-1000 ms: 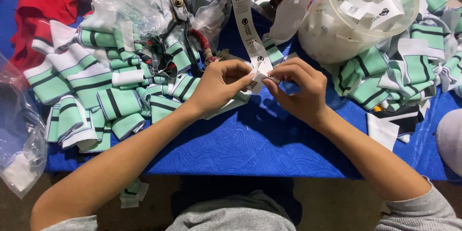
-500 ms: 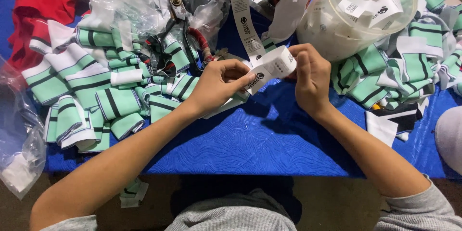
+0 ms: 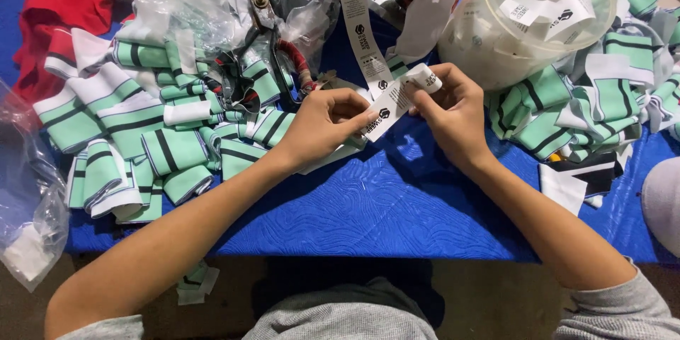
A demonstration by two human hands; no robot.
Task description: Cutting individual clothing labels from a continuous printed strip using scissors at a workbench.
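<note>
Label strip point(image 3: 388, 108) at frame centre stays pinched between left hand point(image 3: 322, 126) and right hand point(image 3: 453, 115) fingertips; a clean fold probably needs aligned edges.

Left of your hands: folded cuffs point(image 3: 134, 142) on the desk point(image 3: 397, 205).
Right: tub point(image 3: 538, 18).
Behind: scissors point(image 3: 273, 42).

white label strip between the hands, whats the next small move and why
Probably fold it over at the right end: the white label strip is stretched flat between the left hand and the right hand, with its right end already curled under the right fingertips. Loose labels sit in the clear tub behind.
</note>
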